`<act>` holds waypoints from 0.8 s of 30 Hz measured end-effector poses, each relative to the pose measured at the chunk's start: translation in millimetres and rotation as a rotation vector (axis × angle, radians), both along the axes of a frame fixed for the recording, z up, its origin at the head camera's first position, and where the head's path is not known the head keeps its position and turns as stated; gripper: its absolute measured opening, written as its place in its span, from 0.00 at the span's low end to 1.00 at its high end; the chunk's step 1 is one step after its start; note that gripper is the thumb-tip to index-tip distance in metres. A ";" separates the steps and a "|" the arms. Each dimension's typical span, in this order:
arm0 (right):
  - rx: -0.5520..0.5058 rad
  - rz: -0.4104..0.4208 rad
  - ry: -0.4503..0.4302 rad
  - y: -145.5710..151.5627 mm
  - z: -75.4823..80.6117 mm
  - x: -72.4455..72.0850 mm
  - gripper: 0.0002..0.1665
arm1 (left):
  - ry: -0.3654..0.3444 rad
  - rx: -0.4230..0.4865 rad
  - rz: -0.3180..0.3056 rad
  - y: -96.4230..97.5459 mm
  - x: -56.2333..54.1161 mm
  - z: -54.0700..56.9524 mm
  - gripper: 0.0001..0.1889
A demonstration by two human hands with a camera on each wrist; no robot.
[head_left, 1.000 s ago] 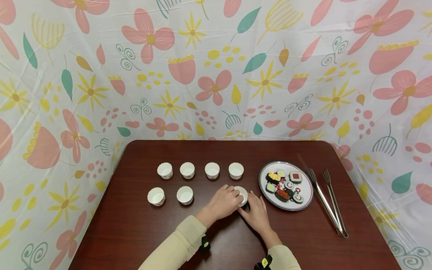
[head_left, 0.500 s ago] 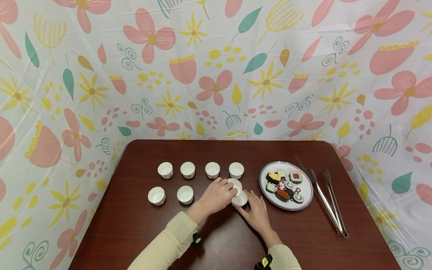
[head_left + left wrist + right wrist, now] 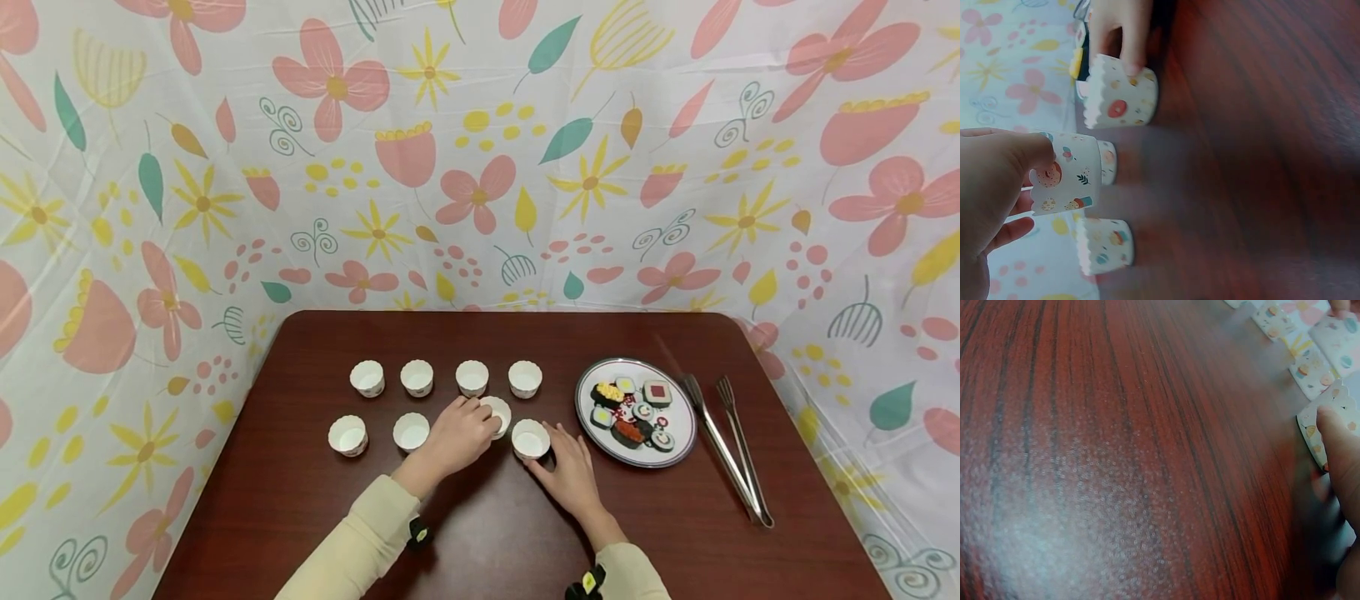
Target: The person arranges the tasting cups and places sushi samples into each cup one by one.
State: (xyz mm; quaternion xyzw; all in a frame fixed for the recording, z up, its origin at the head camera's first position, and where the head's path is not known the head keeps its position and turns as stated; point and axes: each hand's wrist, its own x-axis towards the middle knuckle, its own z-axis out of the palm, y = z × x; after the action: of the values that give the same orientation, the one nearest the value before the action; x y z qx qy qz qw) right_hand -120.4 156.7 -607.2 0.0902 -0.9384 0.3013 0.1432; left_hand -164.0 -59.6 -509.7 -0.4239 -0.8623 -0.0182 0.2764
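Observation:
My left hand (image 3: 459, 437) pinches the rim of a white paper baking cup (image 3: 498, 415) between thumb and fingers. In the left wrist view this cup (image 3: 1069, 175), printed with donuts and leaves, is held up above the table. My right hand (image 3: 573, 471) grips a second baking cup (image 3: 530, 440) that stands upright on the table, fingers at its far right side. The right thumb (image 3: 1335, 440) presses this cup's near wall in the right wrist view. Both cups show white insides. To the left, two more baking cups, one (image 3: 348, 436) and another (image 3: 412, 433), stand in the same row.
Behind runs a row of several white baking cups (image 3: 417, 378). A round plate (image 3: 681, 421) with several pieces of sushi (image 3: 630, 432) stands right of my right hand. Metal tongs (image 3: 726, 454) lie beyond it on the dark red wooden table (image 3: 292, 525). A flowered cloth hangs behind.
My left hand has lifted one baking cup out of the other and moved it left, apart from it. My right hand has stayed in place, holding the second cup.

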 end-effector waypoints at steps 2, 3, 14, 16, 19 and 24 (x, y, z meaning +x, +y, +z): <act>0.003 0.000 0.001 0.1 0.4 0.1 0.42 | -0.013 -0.007 0.014 -3.3 1.2 -4.3 0.05; 0.006 0.000 -0.005 0.2 0.5 0.0 0.42 | -0.015 -0.011 0.018 -4.6 1.6 -6.7 0.05; 0.012 0.005 -0.052 0.7 -0.2 -0.1 0.42 | -0.060 -0.057 0.037 -14.2 5.0 -29.5 0.04; 0.012 0.003 -0.043 0.7 0.0 -0.2 0.42 | -0.061 -0.062 0.041 -15.1 5.5 -31.1 0.04; 0.008 0.000 -0.038 0.8 0.1 -0.4 0.42 | -0.045 -0.052 0.038 -16.5 5.7 -34.1 0.04; 0.010 0.002 -0.046 0.7 0.9 -0.1 0.43 | -0.030 -0.042 0.041 -18.3 5.9 -38.2 0.05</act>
State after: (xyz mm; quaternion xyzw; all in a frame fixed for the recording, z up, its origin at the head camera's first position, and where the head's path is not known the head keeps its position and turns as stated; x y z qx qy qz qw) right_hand -120.5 157.4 -606.3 0.0848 -0.9429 0.2987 0.1208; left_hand -158.1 -77.9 -547.9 -0.4116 -0.8750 -0.0009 0.2549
